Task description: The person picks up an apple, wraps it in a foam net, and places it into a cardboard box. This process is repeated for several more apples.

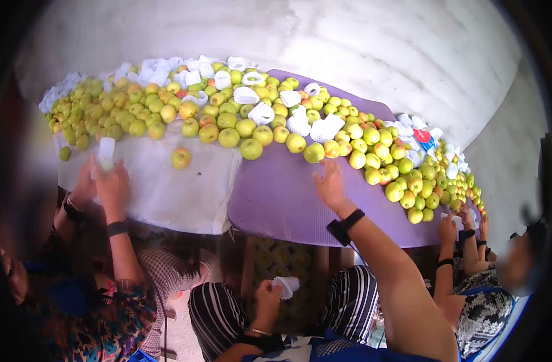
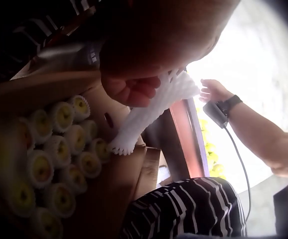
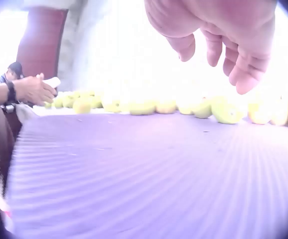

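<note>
My left hand (image 1: pixel 267 304) grips a white foam net sleeve (image 1: pixel 286 286) low over my lap. In the left wrist view the sleeve (image 2: pixel 151 109) hangs long and narrow from curled fingers (image 2: pixel 141 92). Over the purple mat (image 1: pixel 276 199), my right hand (image 1: pixel 332 187) reaches toward the front row of yellow-green apples (image 1: pixel 314 152). Its fingers (image 3: pixel 246 82) are spread and bent slightly downward above the mat in the right wrist view, holding nothing. Below the left hand lies a cardboard box (image 2: pixel 116 184) with apples in foam sleeves (image 2: pixel 61 151) set in rows.
A long heap of apples (image 1: pixel 137 111) runs along the table, with loose foam sleeves (image 1: pixel 262 113) on top. One apple (image 1: pixel 181 158) sits apart on the white cloth (image 1: pixel 167 193). People work on both sides; the left neighbour's hands (image 1: pixel 112 184) hold a foam sleeve.
</note>
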Demonstrator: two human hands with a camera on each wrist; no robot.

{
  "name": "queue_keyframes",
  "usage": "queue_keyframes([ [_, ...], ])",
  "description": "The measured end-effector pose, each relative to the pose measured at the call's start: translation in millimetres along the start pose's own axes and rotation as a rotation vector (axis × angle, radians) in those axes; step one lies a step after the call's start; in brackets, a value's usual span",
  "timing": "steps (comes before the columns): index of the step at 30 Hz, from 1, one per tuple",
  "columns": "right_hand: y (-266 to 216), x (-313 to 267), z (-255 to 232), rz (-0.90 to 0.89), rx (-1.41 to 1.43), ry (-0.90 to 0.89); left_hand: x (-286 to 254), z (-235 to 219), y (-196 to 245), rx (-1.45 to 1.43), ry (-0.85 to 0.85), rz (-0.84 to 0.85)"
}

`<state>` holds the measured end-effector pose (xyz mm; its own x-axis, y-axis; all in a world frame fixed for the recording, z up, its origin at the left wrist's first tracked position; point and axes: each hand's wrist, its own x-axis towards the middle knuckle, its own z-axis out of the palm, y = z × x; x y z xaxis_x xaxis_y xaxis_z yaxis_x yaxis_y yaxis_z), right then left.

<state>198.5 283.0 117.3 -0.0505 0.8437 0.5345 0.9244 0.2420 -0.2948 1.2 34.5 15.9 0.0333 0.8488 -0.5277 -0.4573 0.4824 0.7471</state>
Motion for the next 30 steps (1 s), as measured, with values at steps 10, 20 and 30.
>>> queue_keyframes([
  [10, 33, 58, 29, 0.001, -0.046, -0.075, 0, 4, 1, -0.027, 0.026, 0.034],
  [20, 15, 44, 20, 0.191, 0.245, -0.541, 0, 5, 1, 0.008, 0.026, 0.099],
  [30, -17, 10, -30, 0.224, 0.416, -0.645, 0, 7, -6, -0.017, -0.012, 0.045],
])
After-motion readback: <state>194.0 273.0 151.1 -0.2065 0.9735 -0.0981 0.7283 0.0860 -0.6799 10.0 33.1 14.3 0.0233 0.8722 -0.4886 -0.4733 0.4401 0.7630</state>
